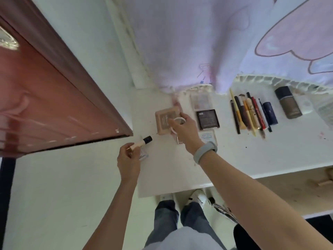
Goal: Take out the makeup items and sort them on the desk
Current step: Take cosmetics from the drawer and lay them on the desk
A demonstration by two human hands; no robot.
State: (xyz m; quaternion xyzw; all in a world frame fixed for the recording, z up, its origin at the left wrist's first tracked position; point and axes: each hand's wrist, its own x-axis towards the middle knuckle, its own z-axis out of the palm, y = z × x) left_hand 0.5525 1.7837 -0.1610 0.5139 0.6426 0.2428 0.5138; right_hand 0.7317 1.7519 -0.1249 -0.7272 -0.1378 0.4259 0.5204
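Pinching beige tube [139, 143] (black cap): left hand [128, 160]; right hand [185, 131] gripping round compact [179, 121].

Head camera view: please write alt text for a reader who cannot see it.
Two hands work over a white desk: the left hand holds a beige tube with a black cap, the right hand holds a small round white-rimmed compact above a beige square palette. Pencils and brushes lie in a row to the right.

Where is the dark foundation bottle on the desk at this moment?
In the head view the foundation bottle lies at the far right of the desk, just right of the row of pencils and brushes and near the curtain.
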